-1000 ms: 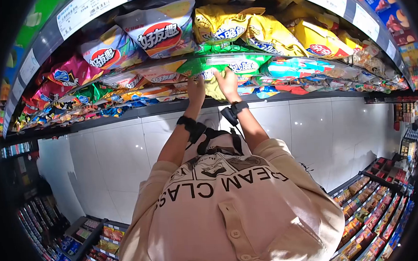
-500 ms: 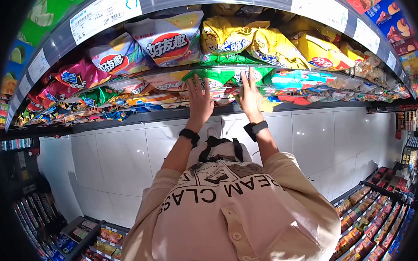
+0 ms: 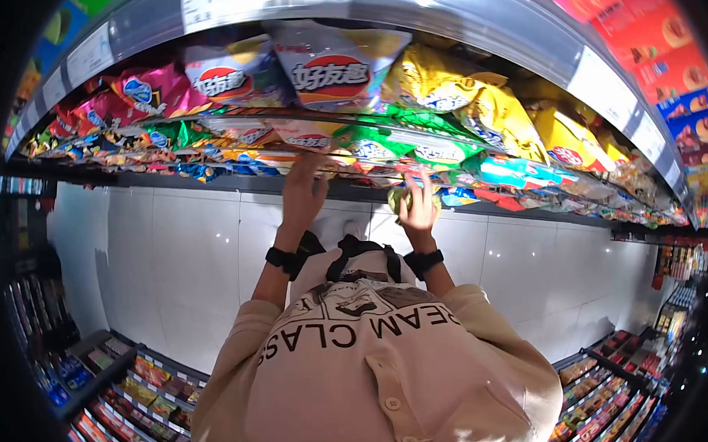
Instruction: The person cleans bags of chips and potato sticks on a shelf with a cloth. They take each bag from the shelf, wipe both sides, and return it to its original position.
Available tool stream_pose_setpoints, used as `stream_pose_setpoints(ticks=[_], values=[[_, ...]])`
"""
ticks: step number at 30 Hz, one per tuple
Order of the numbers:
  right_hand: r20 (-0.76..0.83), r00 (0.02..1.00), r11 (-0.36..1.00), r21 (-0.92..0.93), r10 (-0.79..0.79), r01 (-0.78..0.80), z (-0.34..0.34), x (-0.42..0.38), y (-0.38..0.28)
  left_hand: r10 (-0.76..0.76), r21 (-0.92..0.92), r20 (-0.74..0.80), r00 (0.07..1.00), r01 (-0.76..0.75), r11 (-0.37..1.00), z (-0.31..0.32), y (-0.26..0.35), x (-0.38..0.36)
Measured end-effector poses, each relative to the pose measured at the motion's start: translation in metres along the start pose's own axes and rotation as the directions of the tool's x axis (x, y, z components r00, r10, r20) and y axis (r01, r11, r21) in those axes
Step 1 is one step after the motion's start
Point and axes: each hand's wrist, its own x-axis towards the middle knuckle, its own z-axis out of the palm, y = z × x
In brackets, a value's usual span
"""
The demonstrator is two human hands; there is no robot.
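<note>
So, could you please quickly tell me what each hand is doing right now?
Left hand: open, fingers on shelved snack bags.
Right hand: closed on a yellow-green crinkly packet.

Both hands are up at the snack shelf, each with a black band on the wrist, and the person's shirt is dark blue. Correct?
Not quite. The shirt is beige with dark lettering, not dark blue, as the head view shows. The rest holds: the left hand and right hand are both up at the snack shelf, each with a black band on the wrist.

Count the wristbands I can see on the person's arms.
2: one on the left wrist, one on the right wrist, both below the hands at the snack shelf.
</note>
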Motion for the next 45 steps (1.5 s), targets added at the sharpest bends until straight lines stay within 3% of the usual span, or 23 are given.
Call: stream_pose_setpoints(ticks=[3,5,8,10,12,14,16,18,19,20,21,22,24,25,28,32,34,35,36,38,40,42,45], values=[[-0.024,0.997,0.993,0.091,-0.074,0.076,0.024,-0.003,-0.034,-0.238,-0.004,-0.226,0.945,0.244,0.970,-0.029,-0.048,-0.014],[0.029,0.997,0.968,0.243,-0.071,0.062,0.038,0.006,-0.064,-0.254,-0.003,-0.362,0.897,0.272,0.962,-0.036,-0.104,-0.022],[0.450,0.893,0.916,0.358,-0.002,-0.178,0.062,0.031,-0.113,-0.415,-0.085,-0.330,0.848,0.411,0.908,-0.056,-0.150,-0.006],[0.567,0.823,0.890,0.385,-0.021,-0.242,0.100,0.055,-0.133,-0.411,-0.133,-0.280,0.868,0.389,0.912,-0.061,-0.167,0.011],[0.421,0.897,0.847,0.519,-0.139,-0.113,0.147,0.074,-0.140,-0.413,-0.180,-0.231,0.881,0.378,0.908,-0.066,-0.178,0.026],[0.556,0.830,0.875,0.419,-0.036,-0.243,0.180,0.089,-0.151,-0.309,-0.197,-0.220,0.926,0.268,0.943,-0.070,-0.180,0.040],[0.512,0.859,0.843,0.463,-0.002,-0.274,0.213,0.094,-0.152,-0.366,-0.265,-0.179,0.913,0.313,0.912,-0.064,-0.198,0.046],[0.610,0.763,0.830,0.297,0.215,-0.472,0.229,0.101,-0.147,-0.413,-0.333,-0.135,0.901,0.351,0.875,-0.049,-0.235,0.050],[0.599,0.691,0.735,0.237,0.404,-0.636,0.218,0.107,-0.160,-0.339,-0.443,-0.077,0.938,0.273,0.854,-0.032,-0.265,0.047],[0.599,0.689,0.733,0.236,0.407,-0.638,0.213,0.113,-0.165,-0.258,-0.549,-0.029,0.966,0.201,0.811,-0.027,-0.284,0.044],[0.638,0.635,0.706,0.194,0.436,-0.681,0.209,0.118,-0.167,-0.309,-0.337,0.109,0.945,0.328,0.882,-0.038,-0.284,0.043],[0.673,0.576,0.676,0.151,0.465,-0.722,0.208,0.120,-0.166,-0.306,-0.336,0.115,0.945,0.327,0.883,-0.054,-0.271,0.047],[0.676,0.612,0.634,0.271,0.409,-0.724,0.211,0.120,-0.163,-0.348,-0.255,0.131,0.928,0.371,0.893,-0.081,-0.242,0.056],[0.672,0.653,0.589,0.385,0.349,-0.711,0.211,0.120,-0.161,-0.352,-0.292,0.135,0.926,0.376,0.879,-0.077,-0.259,0.055],[0.725,0.595,0.589,0.326,0.347,-0.740,0.207,0.127,-0.160,-0.298,-0.513,0.154,0.942,0.334,0.790,-0.091,-0.262,0.059],[0.693,0.640,0.578,0.388,0.331,-0.718,0.187,0.134,-0.180,-0.258,-0.370,0.183,0.949,0.310,0.876,-0.098,-0.273,0.062],[0.721,0.453,0.630,0.030,0.523,-0.776,0.176,0.139,-0.187,-0.242,-0.316,0.172,0.955,0.286,0.905,-0.091,-0.279,0.062],[0.650,0.601,0.675,0.179,0.466,-0.716,0.208,0.114,-0.151,-0.247,-0.304,0.203,0.948,0.301,0.904,-0.098,-0.271,0.067],[0.651,0.589,0.641,0.199,0.479,-0.741,0.174,0.133,-0.192,-0.252,-0.292,0.230,0.940,0.313,0.904,-0.103,-0.262,0.071],[0.640,0.620,0.634,0.257,0.454,-0.729,0.201,0.111,-0.159,-0.234,-0.256,0.180,0.956,0.275,0.927,-0.101,-0.253,0.074],[0.638,0.635,0.678,0.231,0.436,-0.698,0.214,0.105,-0.139,-0.348,-0.129,0.350,0.870,0.413,0.901,-0.091,-0.264,0.077],[0.635,0.646,0.719,0.199,0.424,-0.666,0.227,0.101,-0.120,-0.403,-0.038,0.281,0.871,0.430,0.902,-0.089,-0.253,0.079],[0.763,0.460,0.657,0.062,0.455,-0.752,0.234,0.104,-0.106,-0.364,-0.037,0.213,0.907,0.380,0.924,-0.088,-0.241,0.079]])
